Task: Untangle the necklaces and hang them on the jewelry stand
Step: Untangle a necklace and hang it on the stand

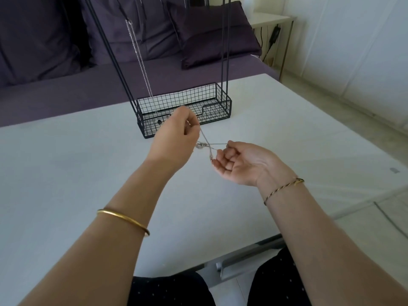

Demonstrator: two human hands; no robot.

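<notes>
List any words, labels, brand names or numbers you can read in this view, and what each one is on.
Readable text: none in this view.
Small grey mark on the white table: too small and blurred to tell whether it is print.
Jewelry stand, tangled necklace, gold bangle, cord bracelet: no lettering visible.

1 jewelry stand (220, 93) w/ 1 necklace (141, 62) hung. 1 tangle (206, 144) of chains, exact no. can't tell. 2 hands: left hand (176, 138), right hand (238, 164). 1 gold bangle (123, 219), 1 cord bracelet (282, 188). 1 table (66, 162).
</notes>
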